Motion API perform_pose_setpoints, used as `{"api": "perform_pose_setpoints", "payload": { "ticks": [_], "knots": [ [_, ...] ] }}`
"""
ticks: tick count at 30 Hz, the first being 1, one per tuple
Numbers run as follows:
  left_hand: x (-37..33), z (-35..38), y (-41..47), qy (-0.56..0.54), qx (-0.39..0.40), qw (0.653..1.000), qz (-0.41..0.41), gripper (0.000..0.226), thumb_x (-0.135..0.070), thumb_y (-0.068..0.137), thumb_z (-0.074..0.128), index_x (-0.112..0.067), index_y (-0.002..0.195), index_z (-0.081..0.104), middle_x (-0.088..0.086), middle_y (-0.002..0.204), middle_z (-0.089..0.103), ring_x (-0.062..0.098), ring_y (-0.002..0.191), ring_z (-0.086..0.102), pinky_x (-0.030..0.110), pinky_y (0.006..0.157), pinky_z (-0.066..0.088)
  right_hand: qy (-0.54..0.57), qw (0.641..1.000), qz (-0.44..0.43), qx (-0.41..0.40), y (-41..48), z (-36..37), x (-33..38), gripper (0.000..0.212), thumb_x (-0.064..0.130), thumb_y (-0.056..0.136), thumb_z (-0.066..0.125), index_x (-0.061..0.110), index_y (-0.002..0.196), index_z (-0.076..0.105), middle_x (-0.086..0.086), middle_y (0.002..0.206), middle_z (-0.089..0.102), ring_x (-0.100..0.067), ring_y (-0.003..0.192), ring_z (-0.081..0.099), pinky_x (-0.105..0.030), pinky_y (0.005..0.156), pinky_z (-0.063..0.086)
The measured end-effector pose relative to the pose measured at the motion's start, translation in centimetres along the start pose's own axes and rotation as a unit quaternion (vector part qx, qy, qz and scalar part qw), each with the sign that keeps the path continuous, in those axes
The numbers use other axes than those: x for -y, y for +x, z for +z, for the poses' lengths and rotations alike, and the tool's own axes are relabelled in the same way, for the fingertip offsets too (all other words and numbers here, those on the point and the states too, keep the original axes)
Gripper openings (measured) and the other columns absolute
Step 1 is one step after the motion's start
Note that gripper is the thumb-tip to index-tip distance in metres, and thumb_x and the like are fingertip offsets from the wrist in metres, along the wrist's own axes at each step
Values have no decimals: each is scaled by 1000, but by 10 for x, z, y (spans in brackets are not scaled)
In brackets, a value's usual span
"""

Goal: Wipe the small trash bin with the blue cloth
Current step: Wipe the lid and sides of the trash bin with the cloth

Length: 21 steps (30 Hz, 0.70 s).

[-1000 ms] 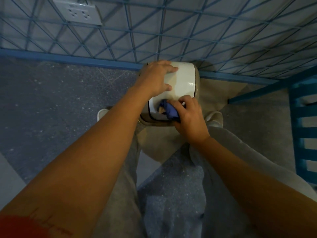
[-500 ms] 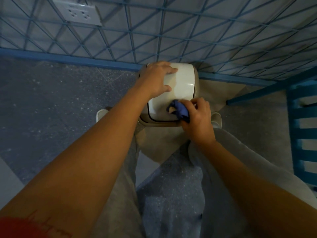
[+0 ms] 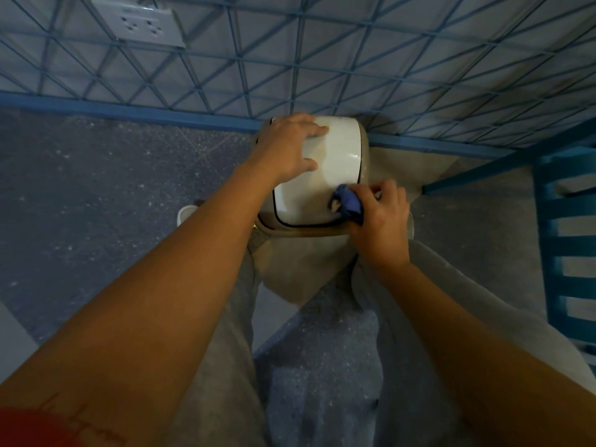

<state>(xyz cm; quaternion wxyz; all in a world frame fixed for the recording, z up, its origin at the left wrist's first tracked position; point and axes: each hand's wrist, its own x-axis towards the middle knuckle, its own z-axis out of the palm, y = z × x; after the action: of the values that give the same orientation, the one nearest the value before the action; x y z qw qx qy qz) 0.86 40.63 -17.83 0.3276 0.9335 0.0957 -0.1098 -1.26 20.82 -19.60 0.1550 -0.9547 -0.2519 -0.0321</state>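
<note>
Rightward shift of blue cloth (image 3: pixel 347 205)

bin (image 3: pixel 306 230) on floor (image 3: pixel 96 188), back against mesh wall (image 3: pixel 354 59), between the shoes (image 3: pixel 185 214). left hand (image 3: pixel 290 146) flat on lid (image 3: pixel 338 159); right hand (image 3: pixel 380 217) holds cloth (image 3: pixel 350 204) at lid's near-right corner. socket (image 3: pixel 142 22) on wall, upper-left.

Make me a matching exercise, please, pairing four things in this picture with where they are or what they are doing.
Column one:
1. left hand
2. right hand
3. small trash bin
4. wall socket

Column two:
A. on the wall at the upper left of the view
B. rests flat on the white lid
C. stands on the floor beside the blue wire grid
D. holds the bunched blue cloth at the lid's near right corner

Pairs: 1-B, 2-D, 3-C, 4-A.
</note>
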Motion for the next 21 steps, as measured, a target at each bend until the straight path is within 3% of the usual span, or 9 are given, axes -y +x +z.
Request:
{"api": "perform_pose_setpoints", "payload": {
  "ticks": [7, 12, 15, 18, 19, 21],
  "knots": [
    [0, 0, 0, 0, -4, 1000, 4, 65, -20, 78, 71, -26, 136, 44, 0, 150, 32, 23, 137, 27, 34, 114, 18, -87, 995, -36, 43, -14, 14, 5, 30, 9, 60, 79, 13, 88, 69, -14, 80, 59, -32, 67, 57, -32, 58, 43],
    [0, 1, -2, 2, -9, 1000, 2, 65, -20, 78, 71, -27, 136, 44, -1, 150, 32, 23, 137, 27, 35, 114, 19, -92, 991, -11, 96, -18, 22, 14, 26, 9, 57, 79, 11, 81, 68, -14, 77, 58, -33, 65, 57, -32, 56, 43],
    [0, 0, -2, 9, -6, 1000, 3, 65, -21, 78, 70, -27, 137, 43, -1, 150, 31, 24, 136, 27, 36, 114, 19, -18, 990, 15, 136, -16, 24, 12, 27, 10, 56, 78, 7, 81, 68, -18, 78, 58, -38, 68, 56, -35, 56, 42],
    [1, 0, -1, -1, -3, 1000, 1, 65, -21, 79, 70, -27, 137, 42, -2, 150, 30, 23, 137, 26, 35, 116, 17, 111, 976, 62, 174, -10, 15, 6, 25, 17, 70, 69, 1, 90, 68, -22, 86, 59, -40, 81, 57, -39, 66, 43],
    [2, 0, -1, -3, -1, 1000, 1, 65, -22, 79, 70, -28, 137, 42, -2, 151, 30, 22, 138, 25, 35, 116, 16, 165, 965, 89, 182, -6, 9, 6, 25, 15, 74, 70, -1, 93, 67, -20, 88, 61, -36, 84, 58, -35, 68, 42],
    [4, 0, -1, -1, 5, 1000, 6, 65, -23, 80, 69, -29, 138, 41, -2, 151, 30, 22, 139, 24, 36, 117, 14, 254, 936, 151, 192, 2, -6, 7, 30, 13, 77, 73, -1, 103, 65, -8, 90, 62, -21, 86, 58, -14, 60, 41]
  ]
}}
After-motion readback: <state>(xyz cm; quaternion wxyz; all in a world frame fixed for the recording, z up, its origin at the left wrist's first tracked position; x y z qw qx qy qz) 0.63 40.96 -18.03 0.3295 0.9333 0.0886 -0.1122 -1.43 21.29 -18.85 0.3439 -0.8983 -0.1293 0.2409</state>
